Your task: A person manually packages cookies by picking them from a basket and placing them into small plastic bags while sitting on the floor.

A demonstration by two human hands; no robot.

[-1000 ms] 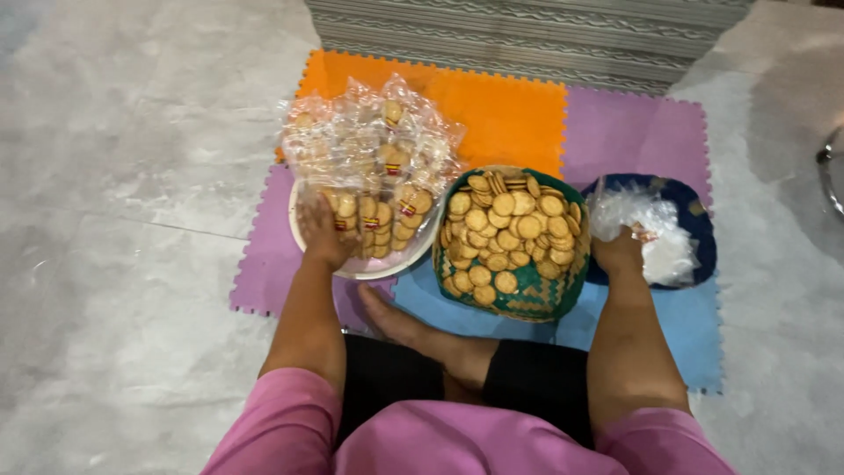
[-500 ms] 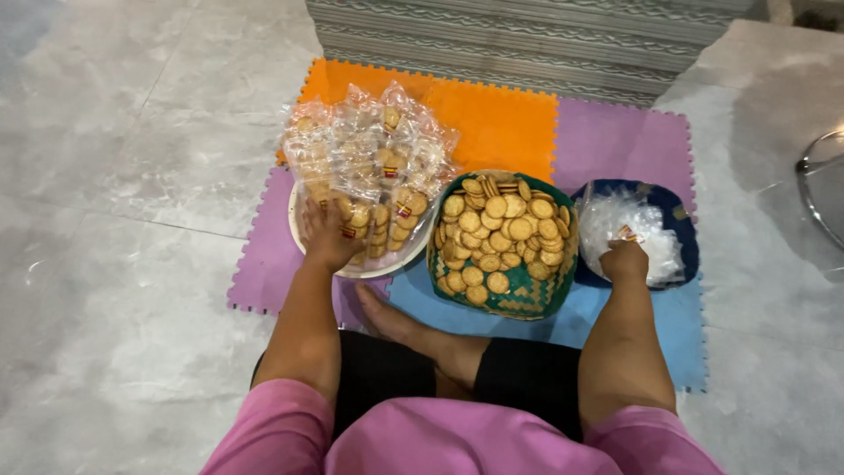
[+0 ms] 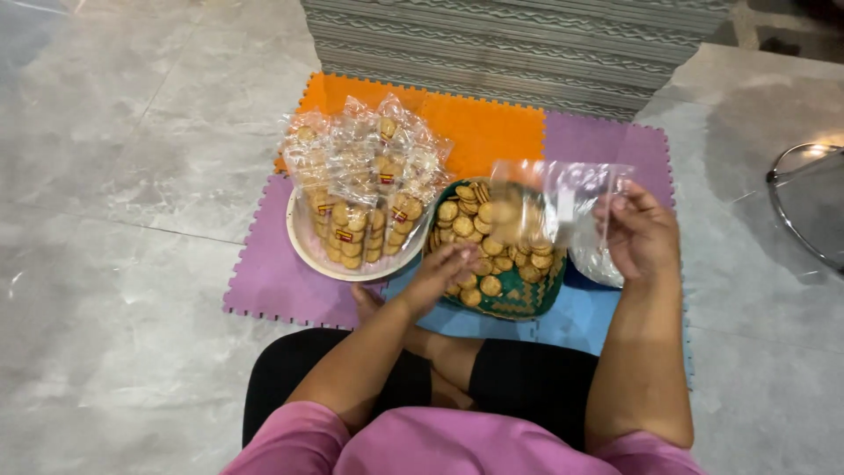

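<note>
My right hand [image 3: 639, 233] is raised and holds an empty clear plastic bag [image 3: 554, 202] above the green woven basket [image 3: 519, 303] of round biscuits [image 3: 479, 264]. Over the basket's left side my left hand [image 3: 440, 273] reaches down among the biscuits, fingers curled; whether it grips one is unclear. To the left, a white plate [image 3: 303, 251] carries a heap of filled, sealed biscuit bags [image 3: 365, 189]. A dark blue bowl of empty clear bags [image 3: 596, 264] lies mostly hidden behind my right hand.
Everything sits on orange, purple and blue foam mats [image 3: 488, 123] over a grey tiled floor [image 3: 114, 176]. A patterned wall or stack [image 3: 527, 44] borders the far side. A metal ring-shaped frame [image 3: 809, 207] stands at the right. My crossed legs are below.
My right hand has lifted a clear bag out of the blue bowl and holds it up. My left hand moved from the plate of filled bags to the biscuit basket.
</note>
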